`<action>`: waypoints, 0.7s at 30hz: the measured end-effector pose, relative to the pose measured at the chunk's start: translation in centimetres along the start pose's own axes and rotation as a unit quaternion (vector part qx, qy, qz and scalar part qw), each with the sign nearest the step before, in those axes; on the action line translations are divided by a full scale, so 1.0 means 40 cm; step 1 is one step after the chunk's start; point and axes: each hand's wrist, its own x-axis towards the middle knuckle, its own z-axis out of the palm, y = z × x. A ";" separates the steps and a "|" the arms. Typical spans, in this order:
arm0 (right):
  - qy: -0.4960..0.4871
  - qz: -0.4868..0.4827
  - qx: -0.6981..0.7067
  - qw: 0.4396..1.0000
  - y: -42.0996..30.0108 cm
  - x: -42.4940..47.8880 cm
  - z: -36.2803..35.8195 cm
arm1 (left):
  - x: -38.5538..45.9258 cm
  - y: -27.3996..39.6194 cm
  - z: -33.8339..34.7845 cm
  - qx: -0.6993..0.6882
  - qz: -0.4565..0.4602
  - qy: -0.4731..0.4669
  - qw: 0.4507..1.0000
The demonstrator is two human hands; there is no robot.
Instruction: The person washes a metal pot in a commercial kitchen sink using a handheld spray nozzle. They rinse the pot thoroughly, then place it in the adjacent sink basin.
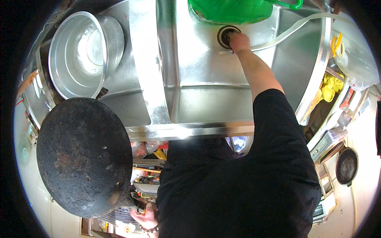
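Note:
My left hand (146, 216), with a beaded bracelet at its wrist, is closed around the short handle of a blackened wok (83, 154). The wok is held up at the left, its sooty, rust-marked underside showing. My right hand (239, 41) reaches down into the right basin of a stainless steel sink (205, 67). Its fingertips are in the round drain (223, 37), where they are hidden, so I cannot tell whether they grip anything. A pale hose (285, 35) lies across the basin, passing beside my right hand with its end near the drain.
A large aluminium pot (114, 41) rests tilted in the left basin. Beyond the drain sits a green plastic basket (232, 10). The steel divider (146, 59) separates the basins. At the far right are a yellow plastic bag (332, 86) and a dark round pan (346, 166).

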 end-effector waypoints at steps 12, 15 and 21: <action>-0.023 -0.031 -0.006 0.999 -0.010 0.029 -0.041 | 0.014 0.012 -0.004 0.007 -0.016 -0.010 1.000; -0.033 -0.040 -0.012 0.999 0.007 0.031 -0.020 | 0.010 0.020 0.001 0.031 -0.022 0.034 0.999; -0.043 -0.018 -0.009 0.999 0.002 0.055 -0.005 | 0.000 0.004 0.015 -0.008 0.006 0.064 0.998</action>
